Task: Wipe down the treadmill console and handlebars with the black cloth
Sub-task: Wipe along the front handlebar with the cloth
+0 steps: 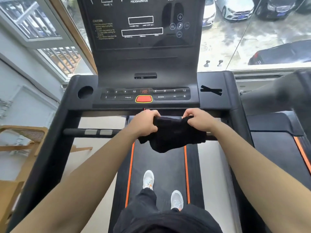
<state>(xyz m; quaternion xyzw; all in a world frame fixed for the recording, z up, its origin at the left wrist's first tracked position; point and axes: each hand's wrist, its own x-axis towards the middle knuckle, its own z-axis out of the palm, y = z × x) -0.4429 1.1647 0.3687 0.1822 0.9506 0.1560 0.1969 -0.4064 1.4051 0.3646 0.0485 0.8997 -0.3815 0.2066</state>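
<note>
The black cloth hangs bunched between both hands, just below the console's front edge. My left hand grips its left top corner and my right hand pinches its right top corner. The black treadmill console rises ahead, with a button panel and a red stop button. The front handlebar runs crosswise under the cloth, and its middle and right part are hidden by the cloth and my hands.
A round cup holder sits at the console's left. My feet stand on the belt between orange stripes. A second treadmill stands to the right, a wooden chair to the left, and windows lie ahead.
</note>
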